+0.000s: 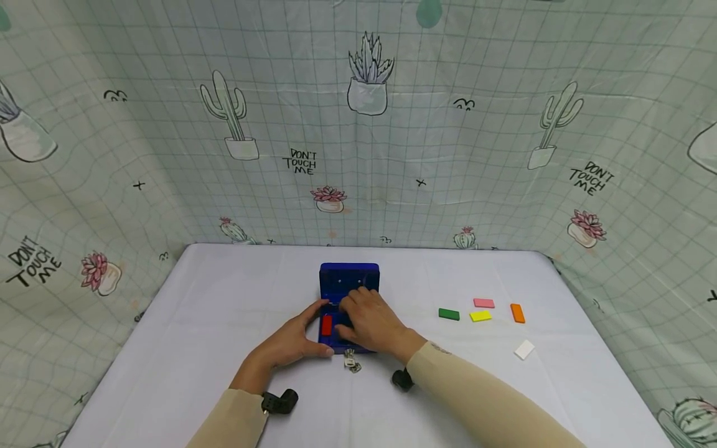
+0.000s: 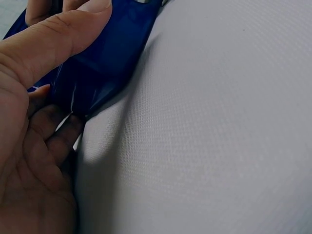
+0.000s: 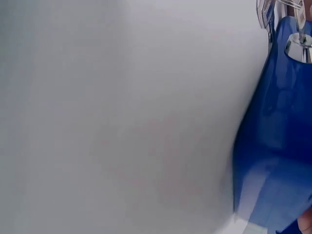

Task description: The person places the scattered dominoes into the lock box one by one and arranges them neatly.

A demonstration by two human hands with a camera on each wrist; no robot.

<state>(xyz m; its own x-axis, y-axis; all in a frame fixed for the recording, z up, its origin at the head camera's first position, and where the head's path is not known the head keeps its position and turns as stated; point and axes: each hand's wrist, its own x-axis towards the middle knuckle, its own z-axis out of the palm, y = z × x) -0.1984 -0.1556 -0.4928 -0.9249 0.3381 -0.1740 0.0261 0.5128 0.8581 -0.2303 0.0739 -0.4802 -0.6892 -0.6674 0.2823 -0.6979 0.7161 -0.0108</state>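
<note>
A blue box (image 1: 349, 269), like a small cash box, stands with its lid raised at the middle of the table. My left hand (image 1: 288, 342) holds it by the left side, thumb at the front corner and fingers toward the hinge; the left wrist view shows the thumb over the box's blue wall (image 2: 109, 53). Inside, on the left, lies a red block (image 1: 327, 325). My right hand (image 1: 372, 320) reaches into the box's right half, fingers bent downward; I cannot tell whether they pinch anything. Keys (image 1: 351, 363) hang at the front lock (image 3: 298, 48).
To the right lie a green block (image 1: 449, 314), a pink block (image 1: 484, 303), a yellow block (image 1: 480, 316), an orange block (image 1: 518, 313) and a white block (image 1: 524, 350). A white cloth covers the table (image 1: 235, 292); a printed curtain (image 1: 414, 143) surrounds its back and sides.
</note>
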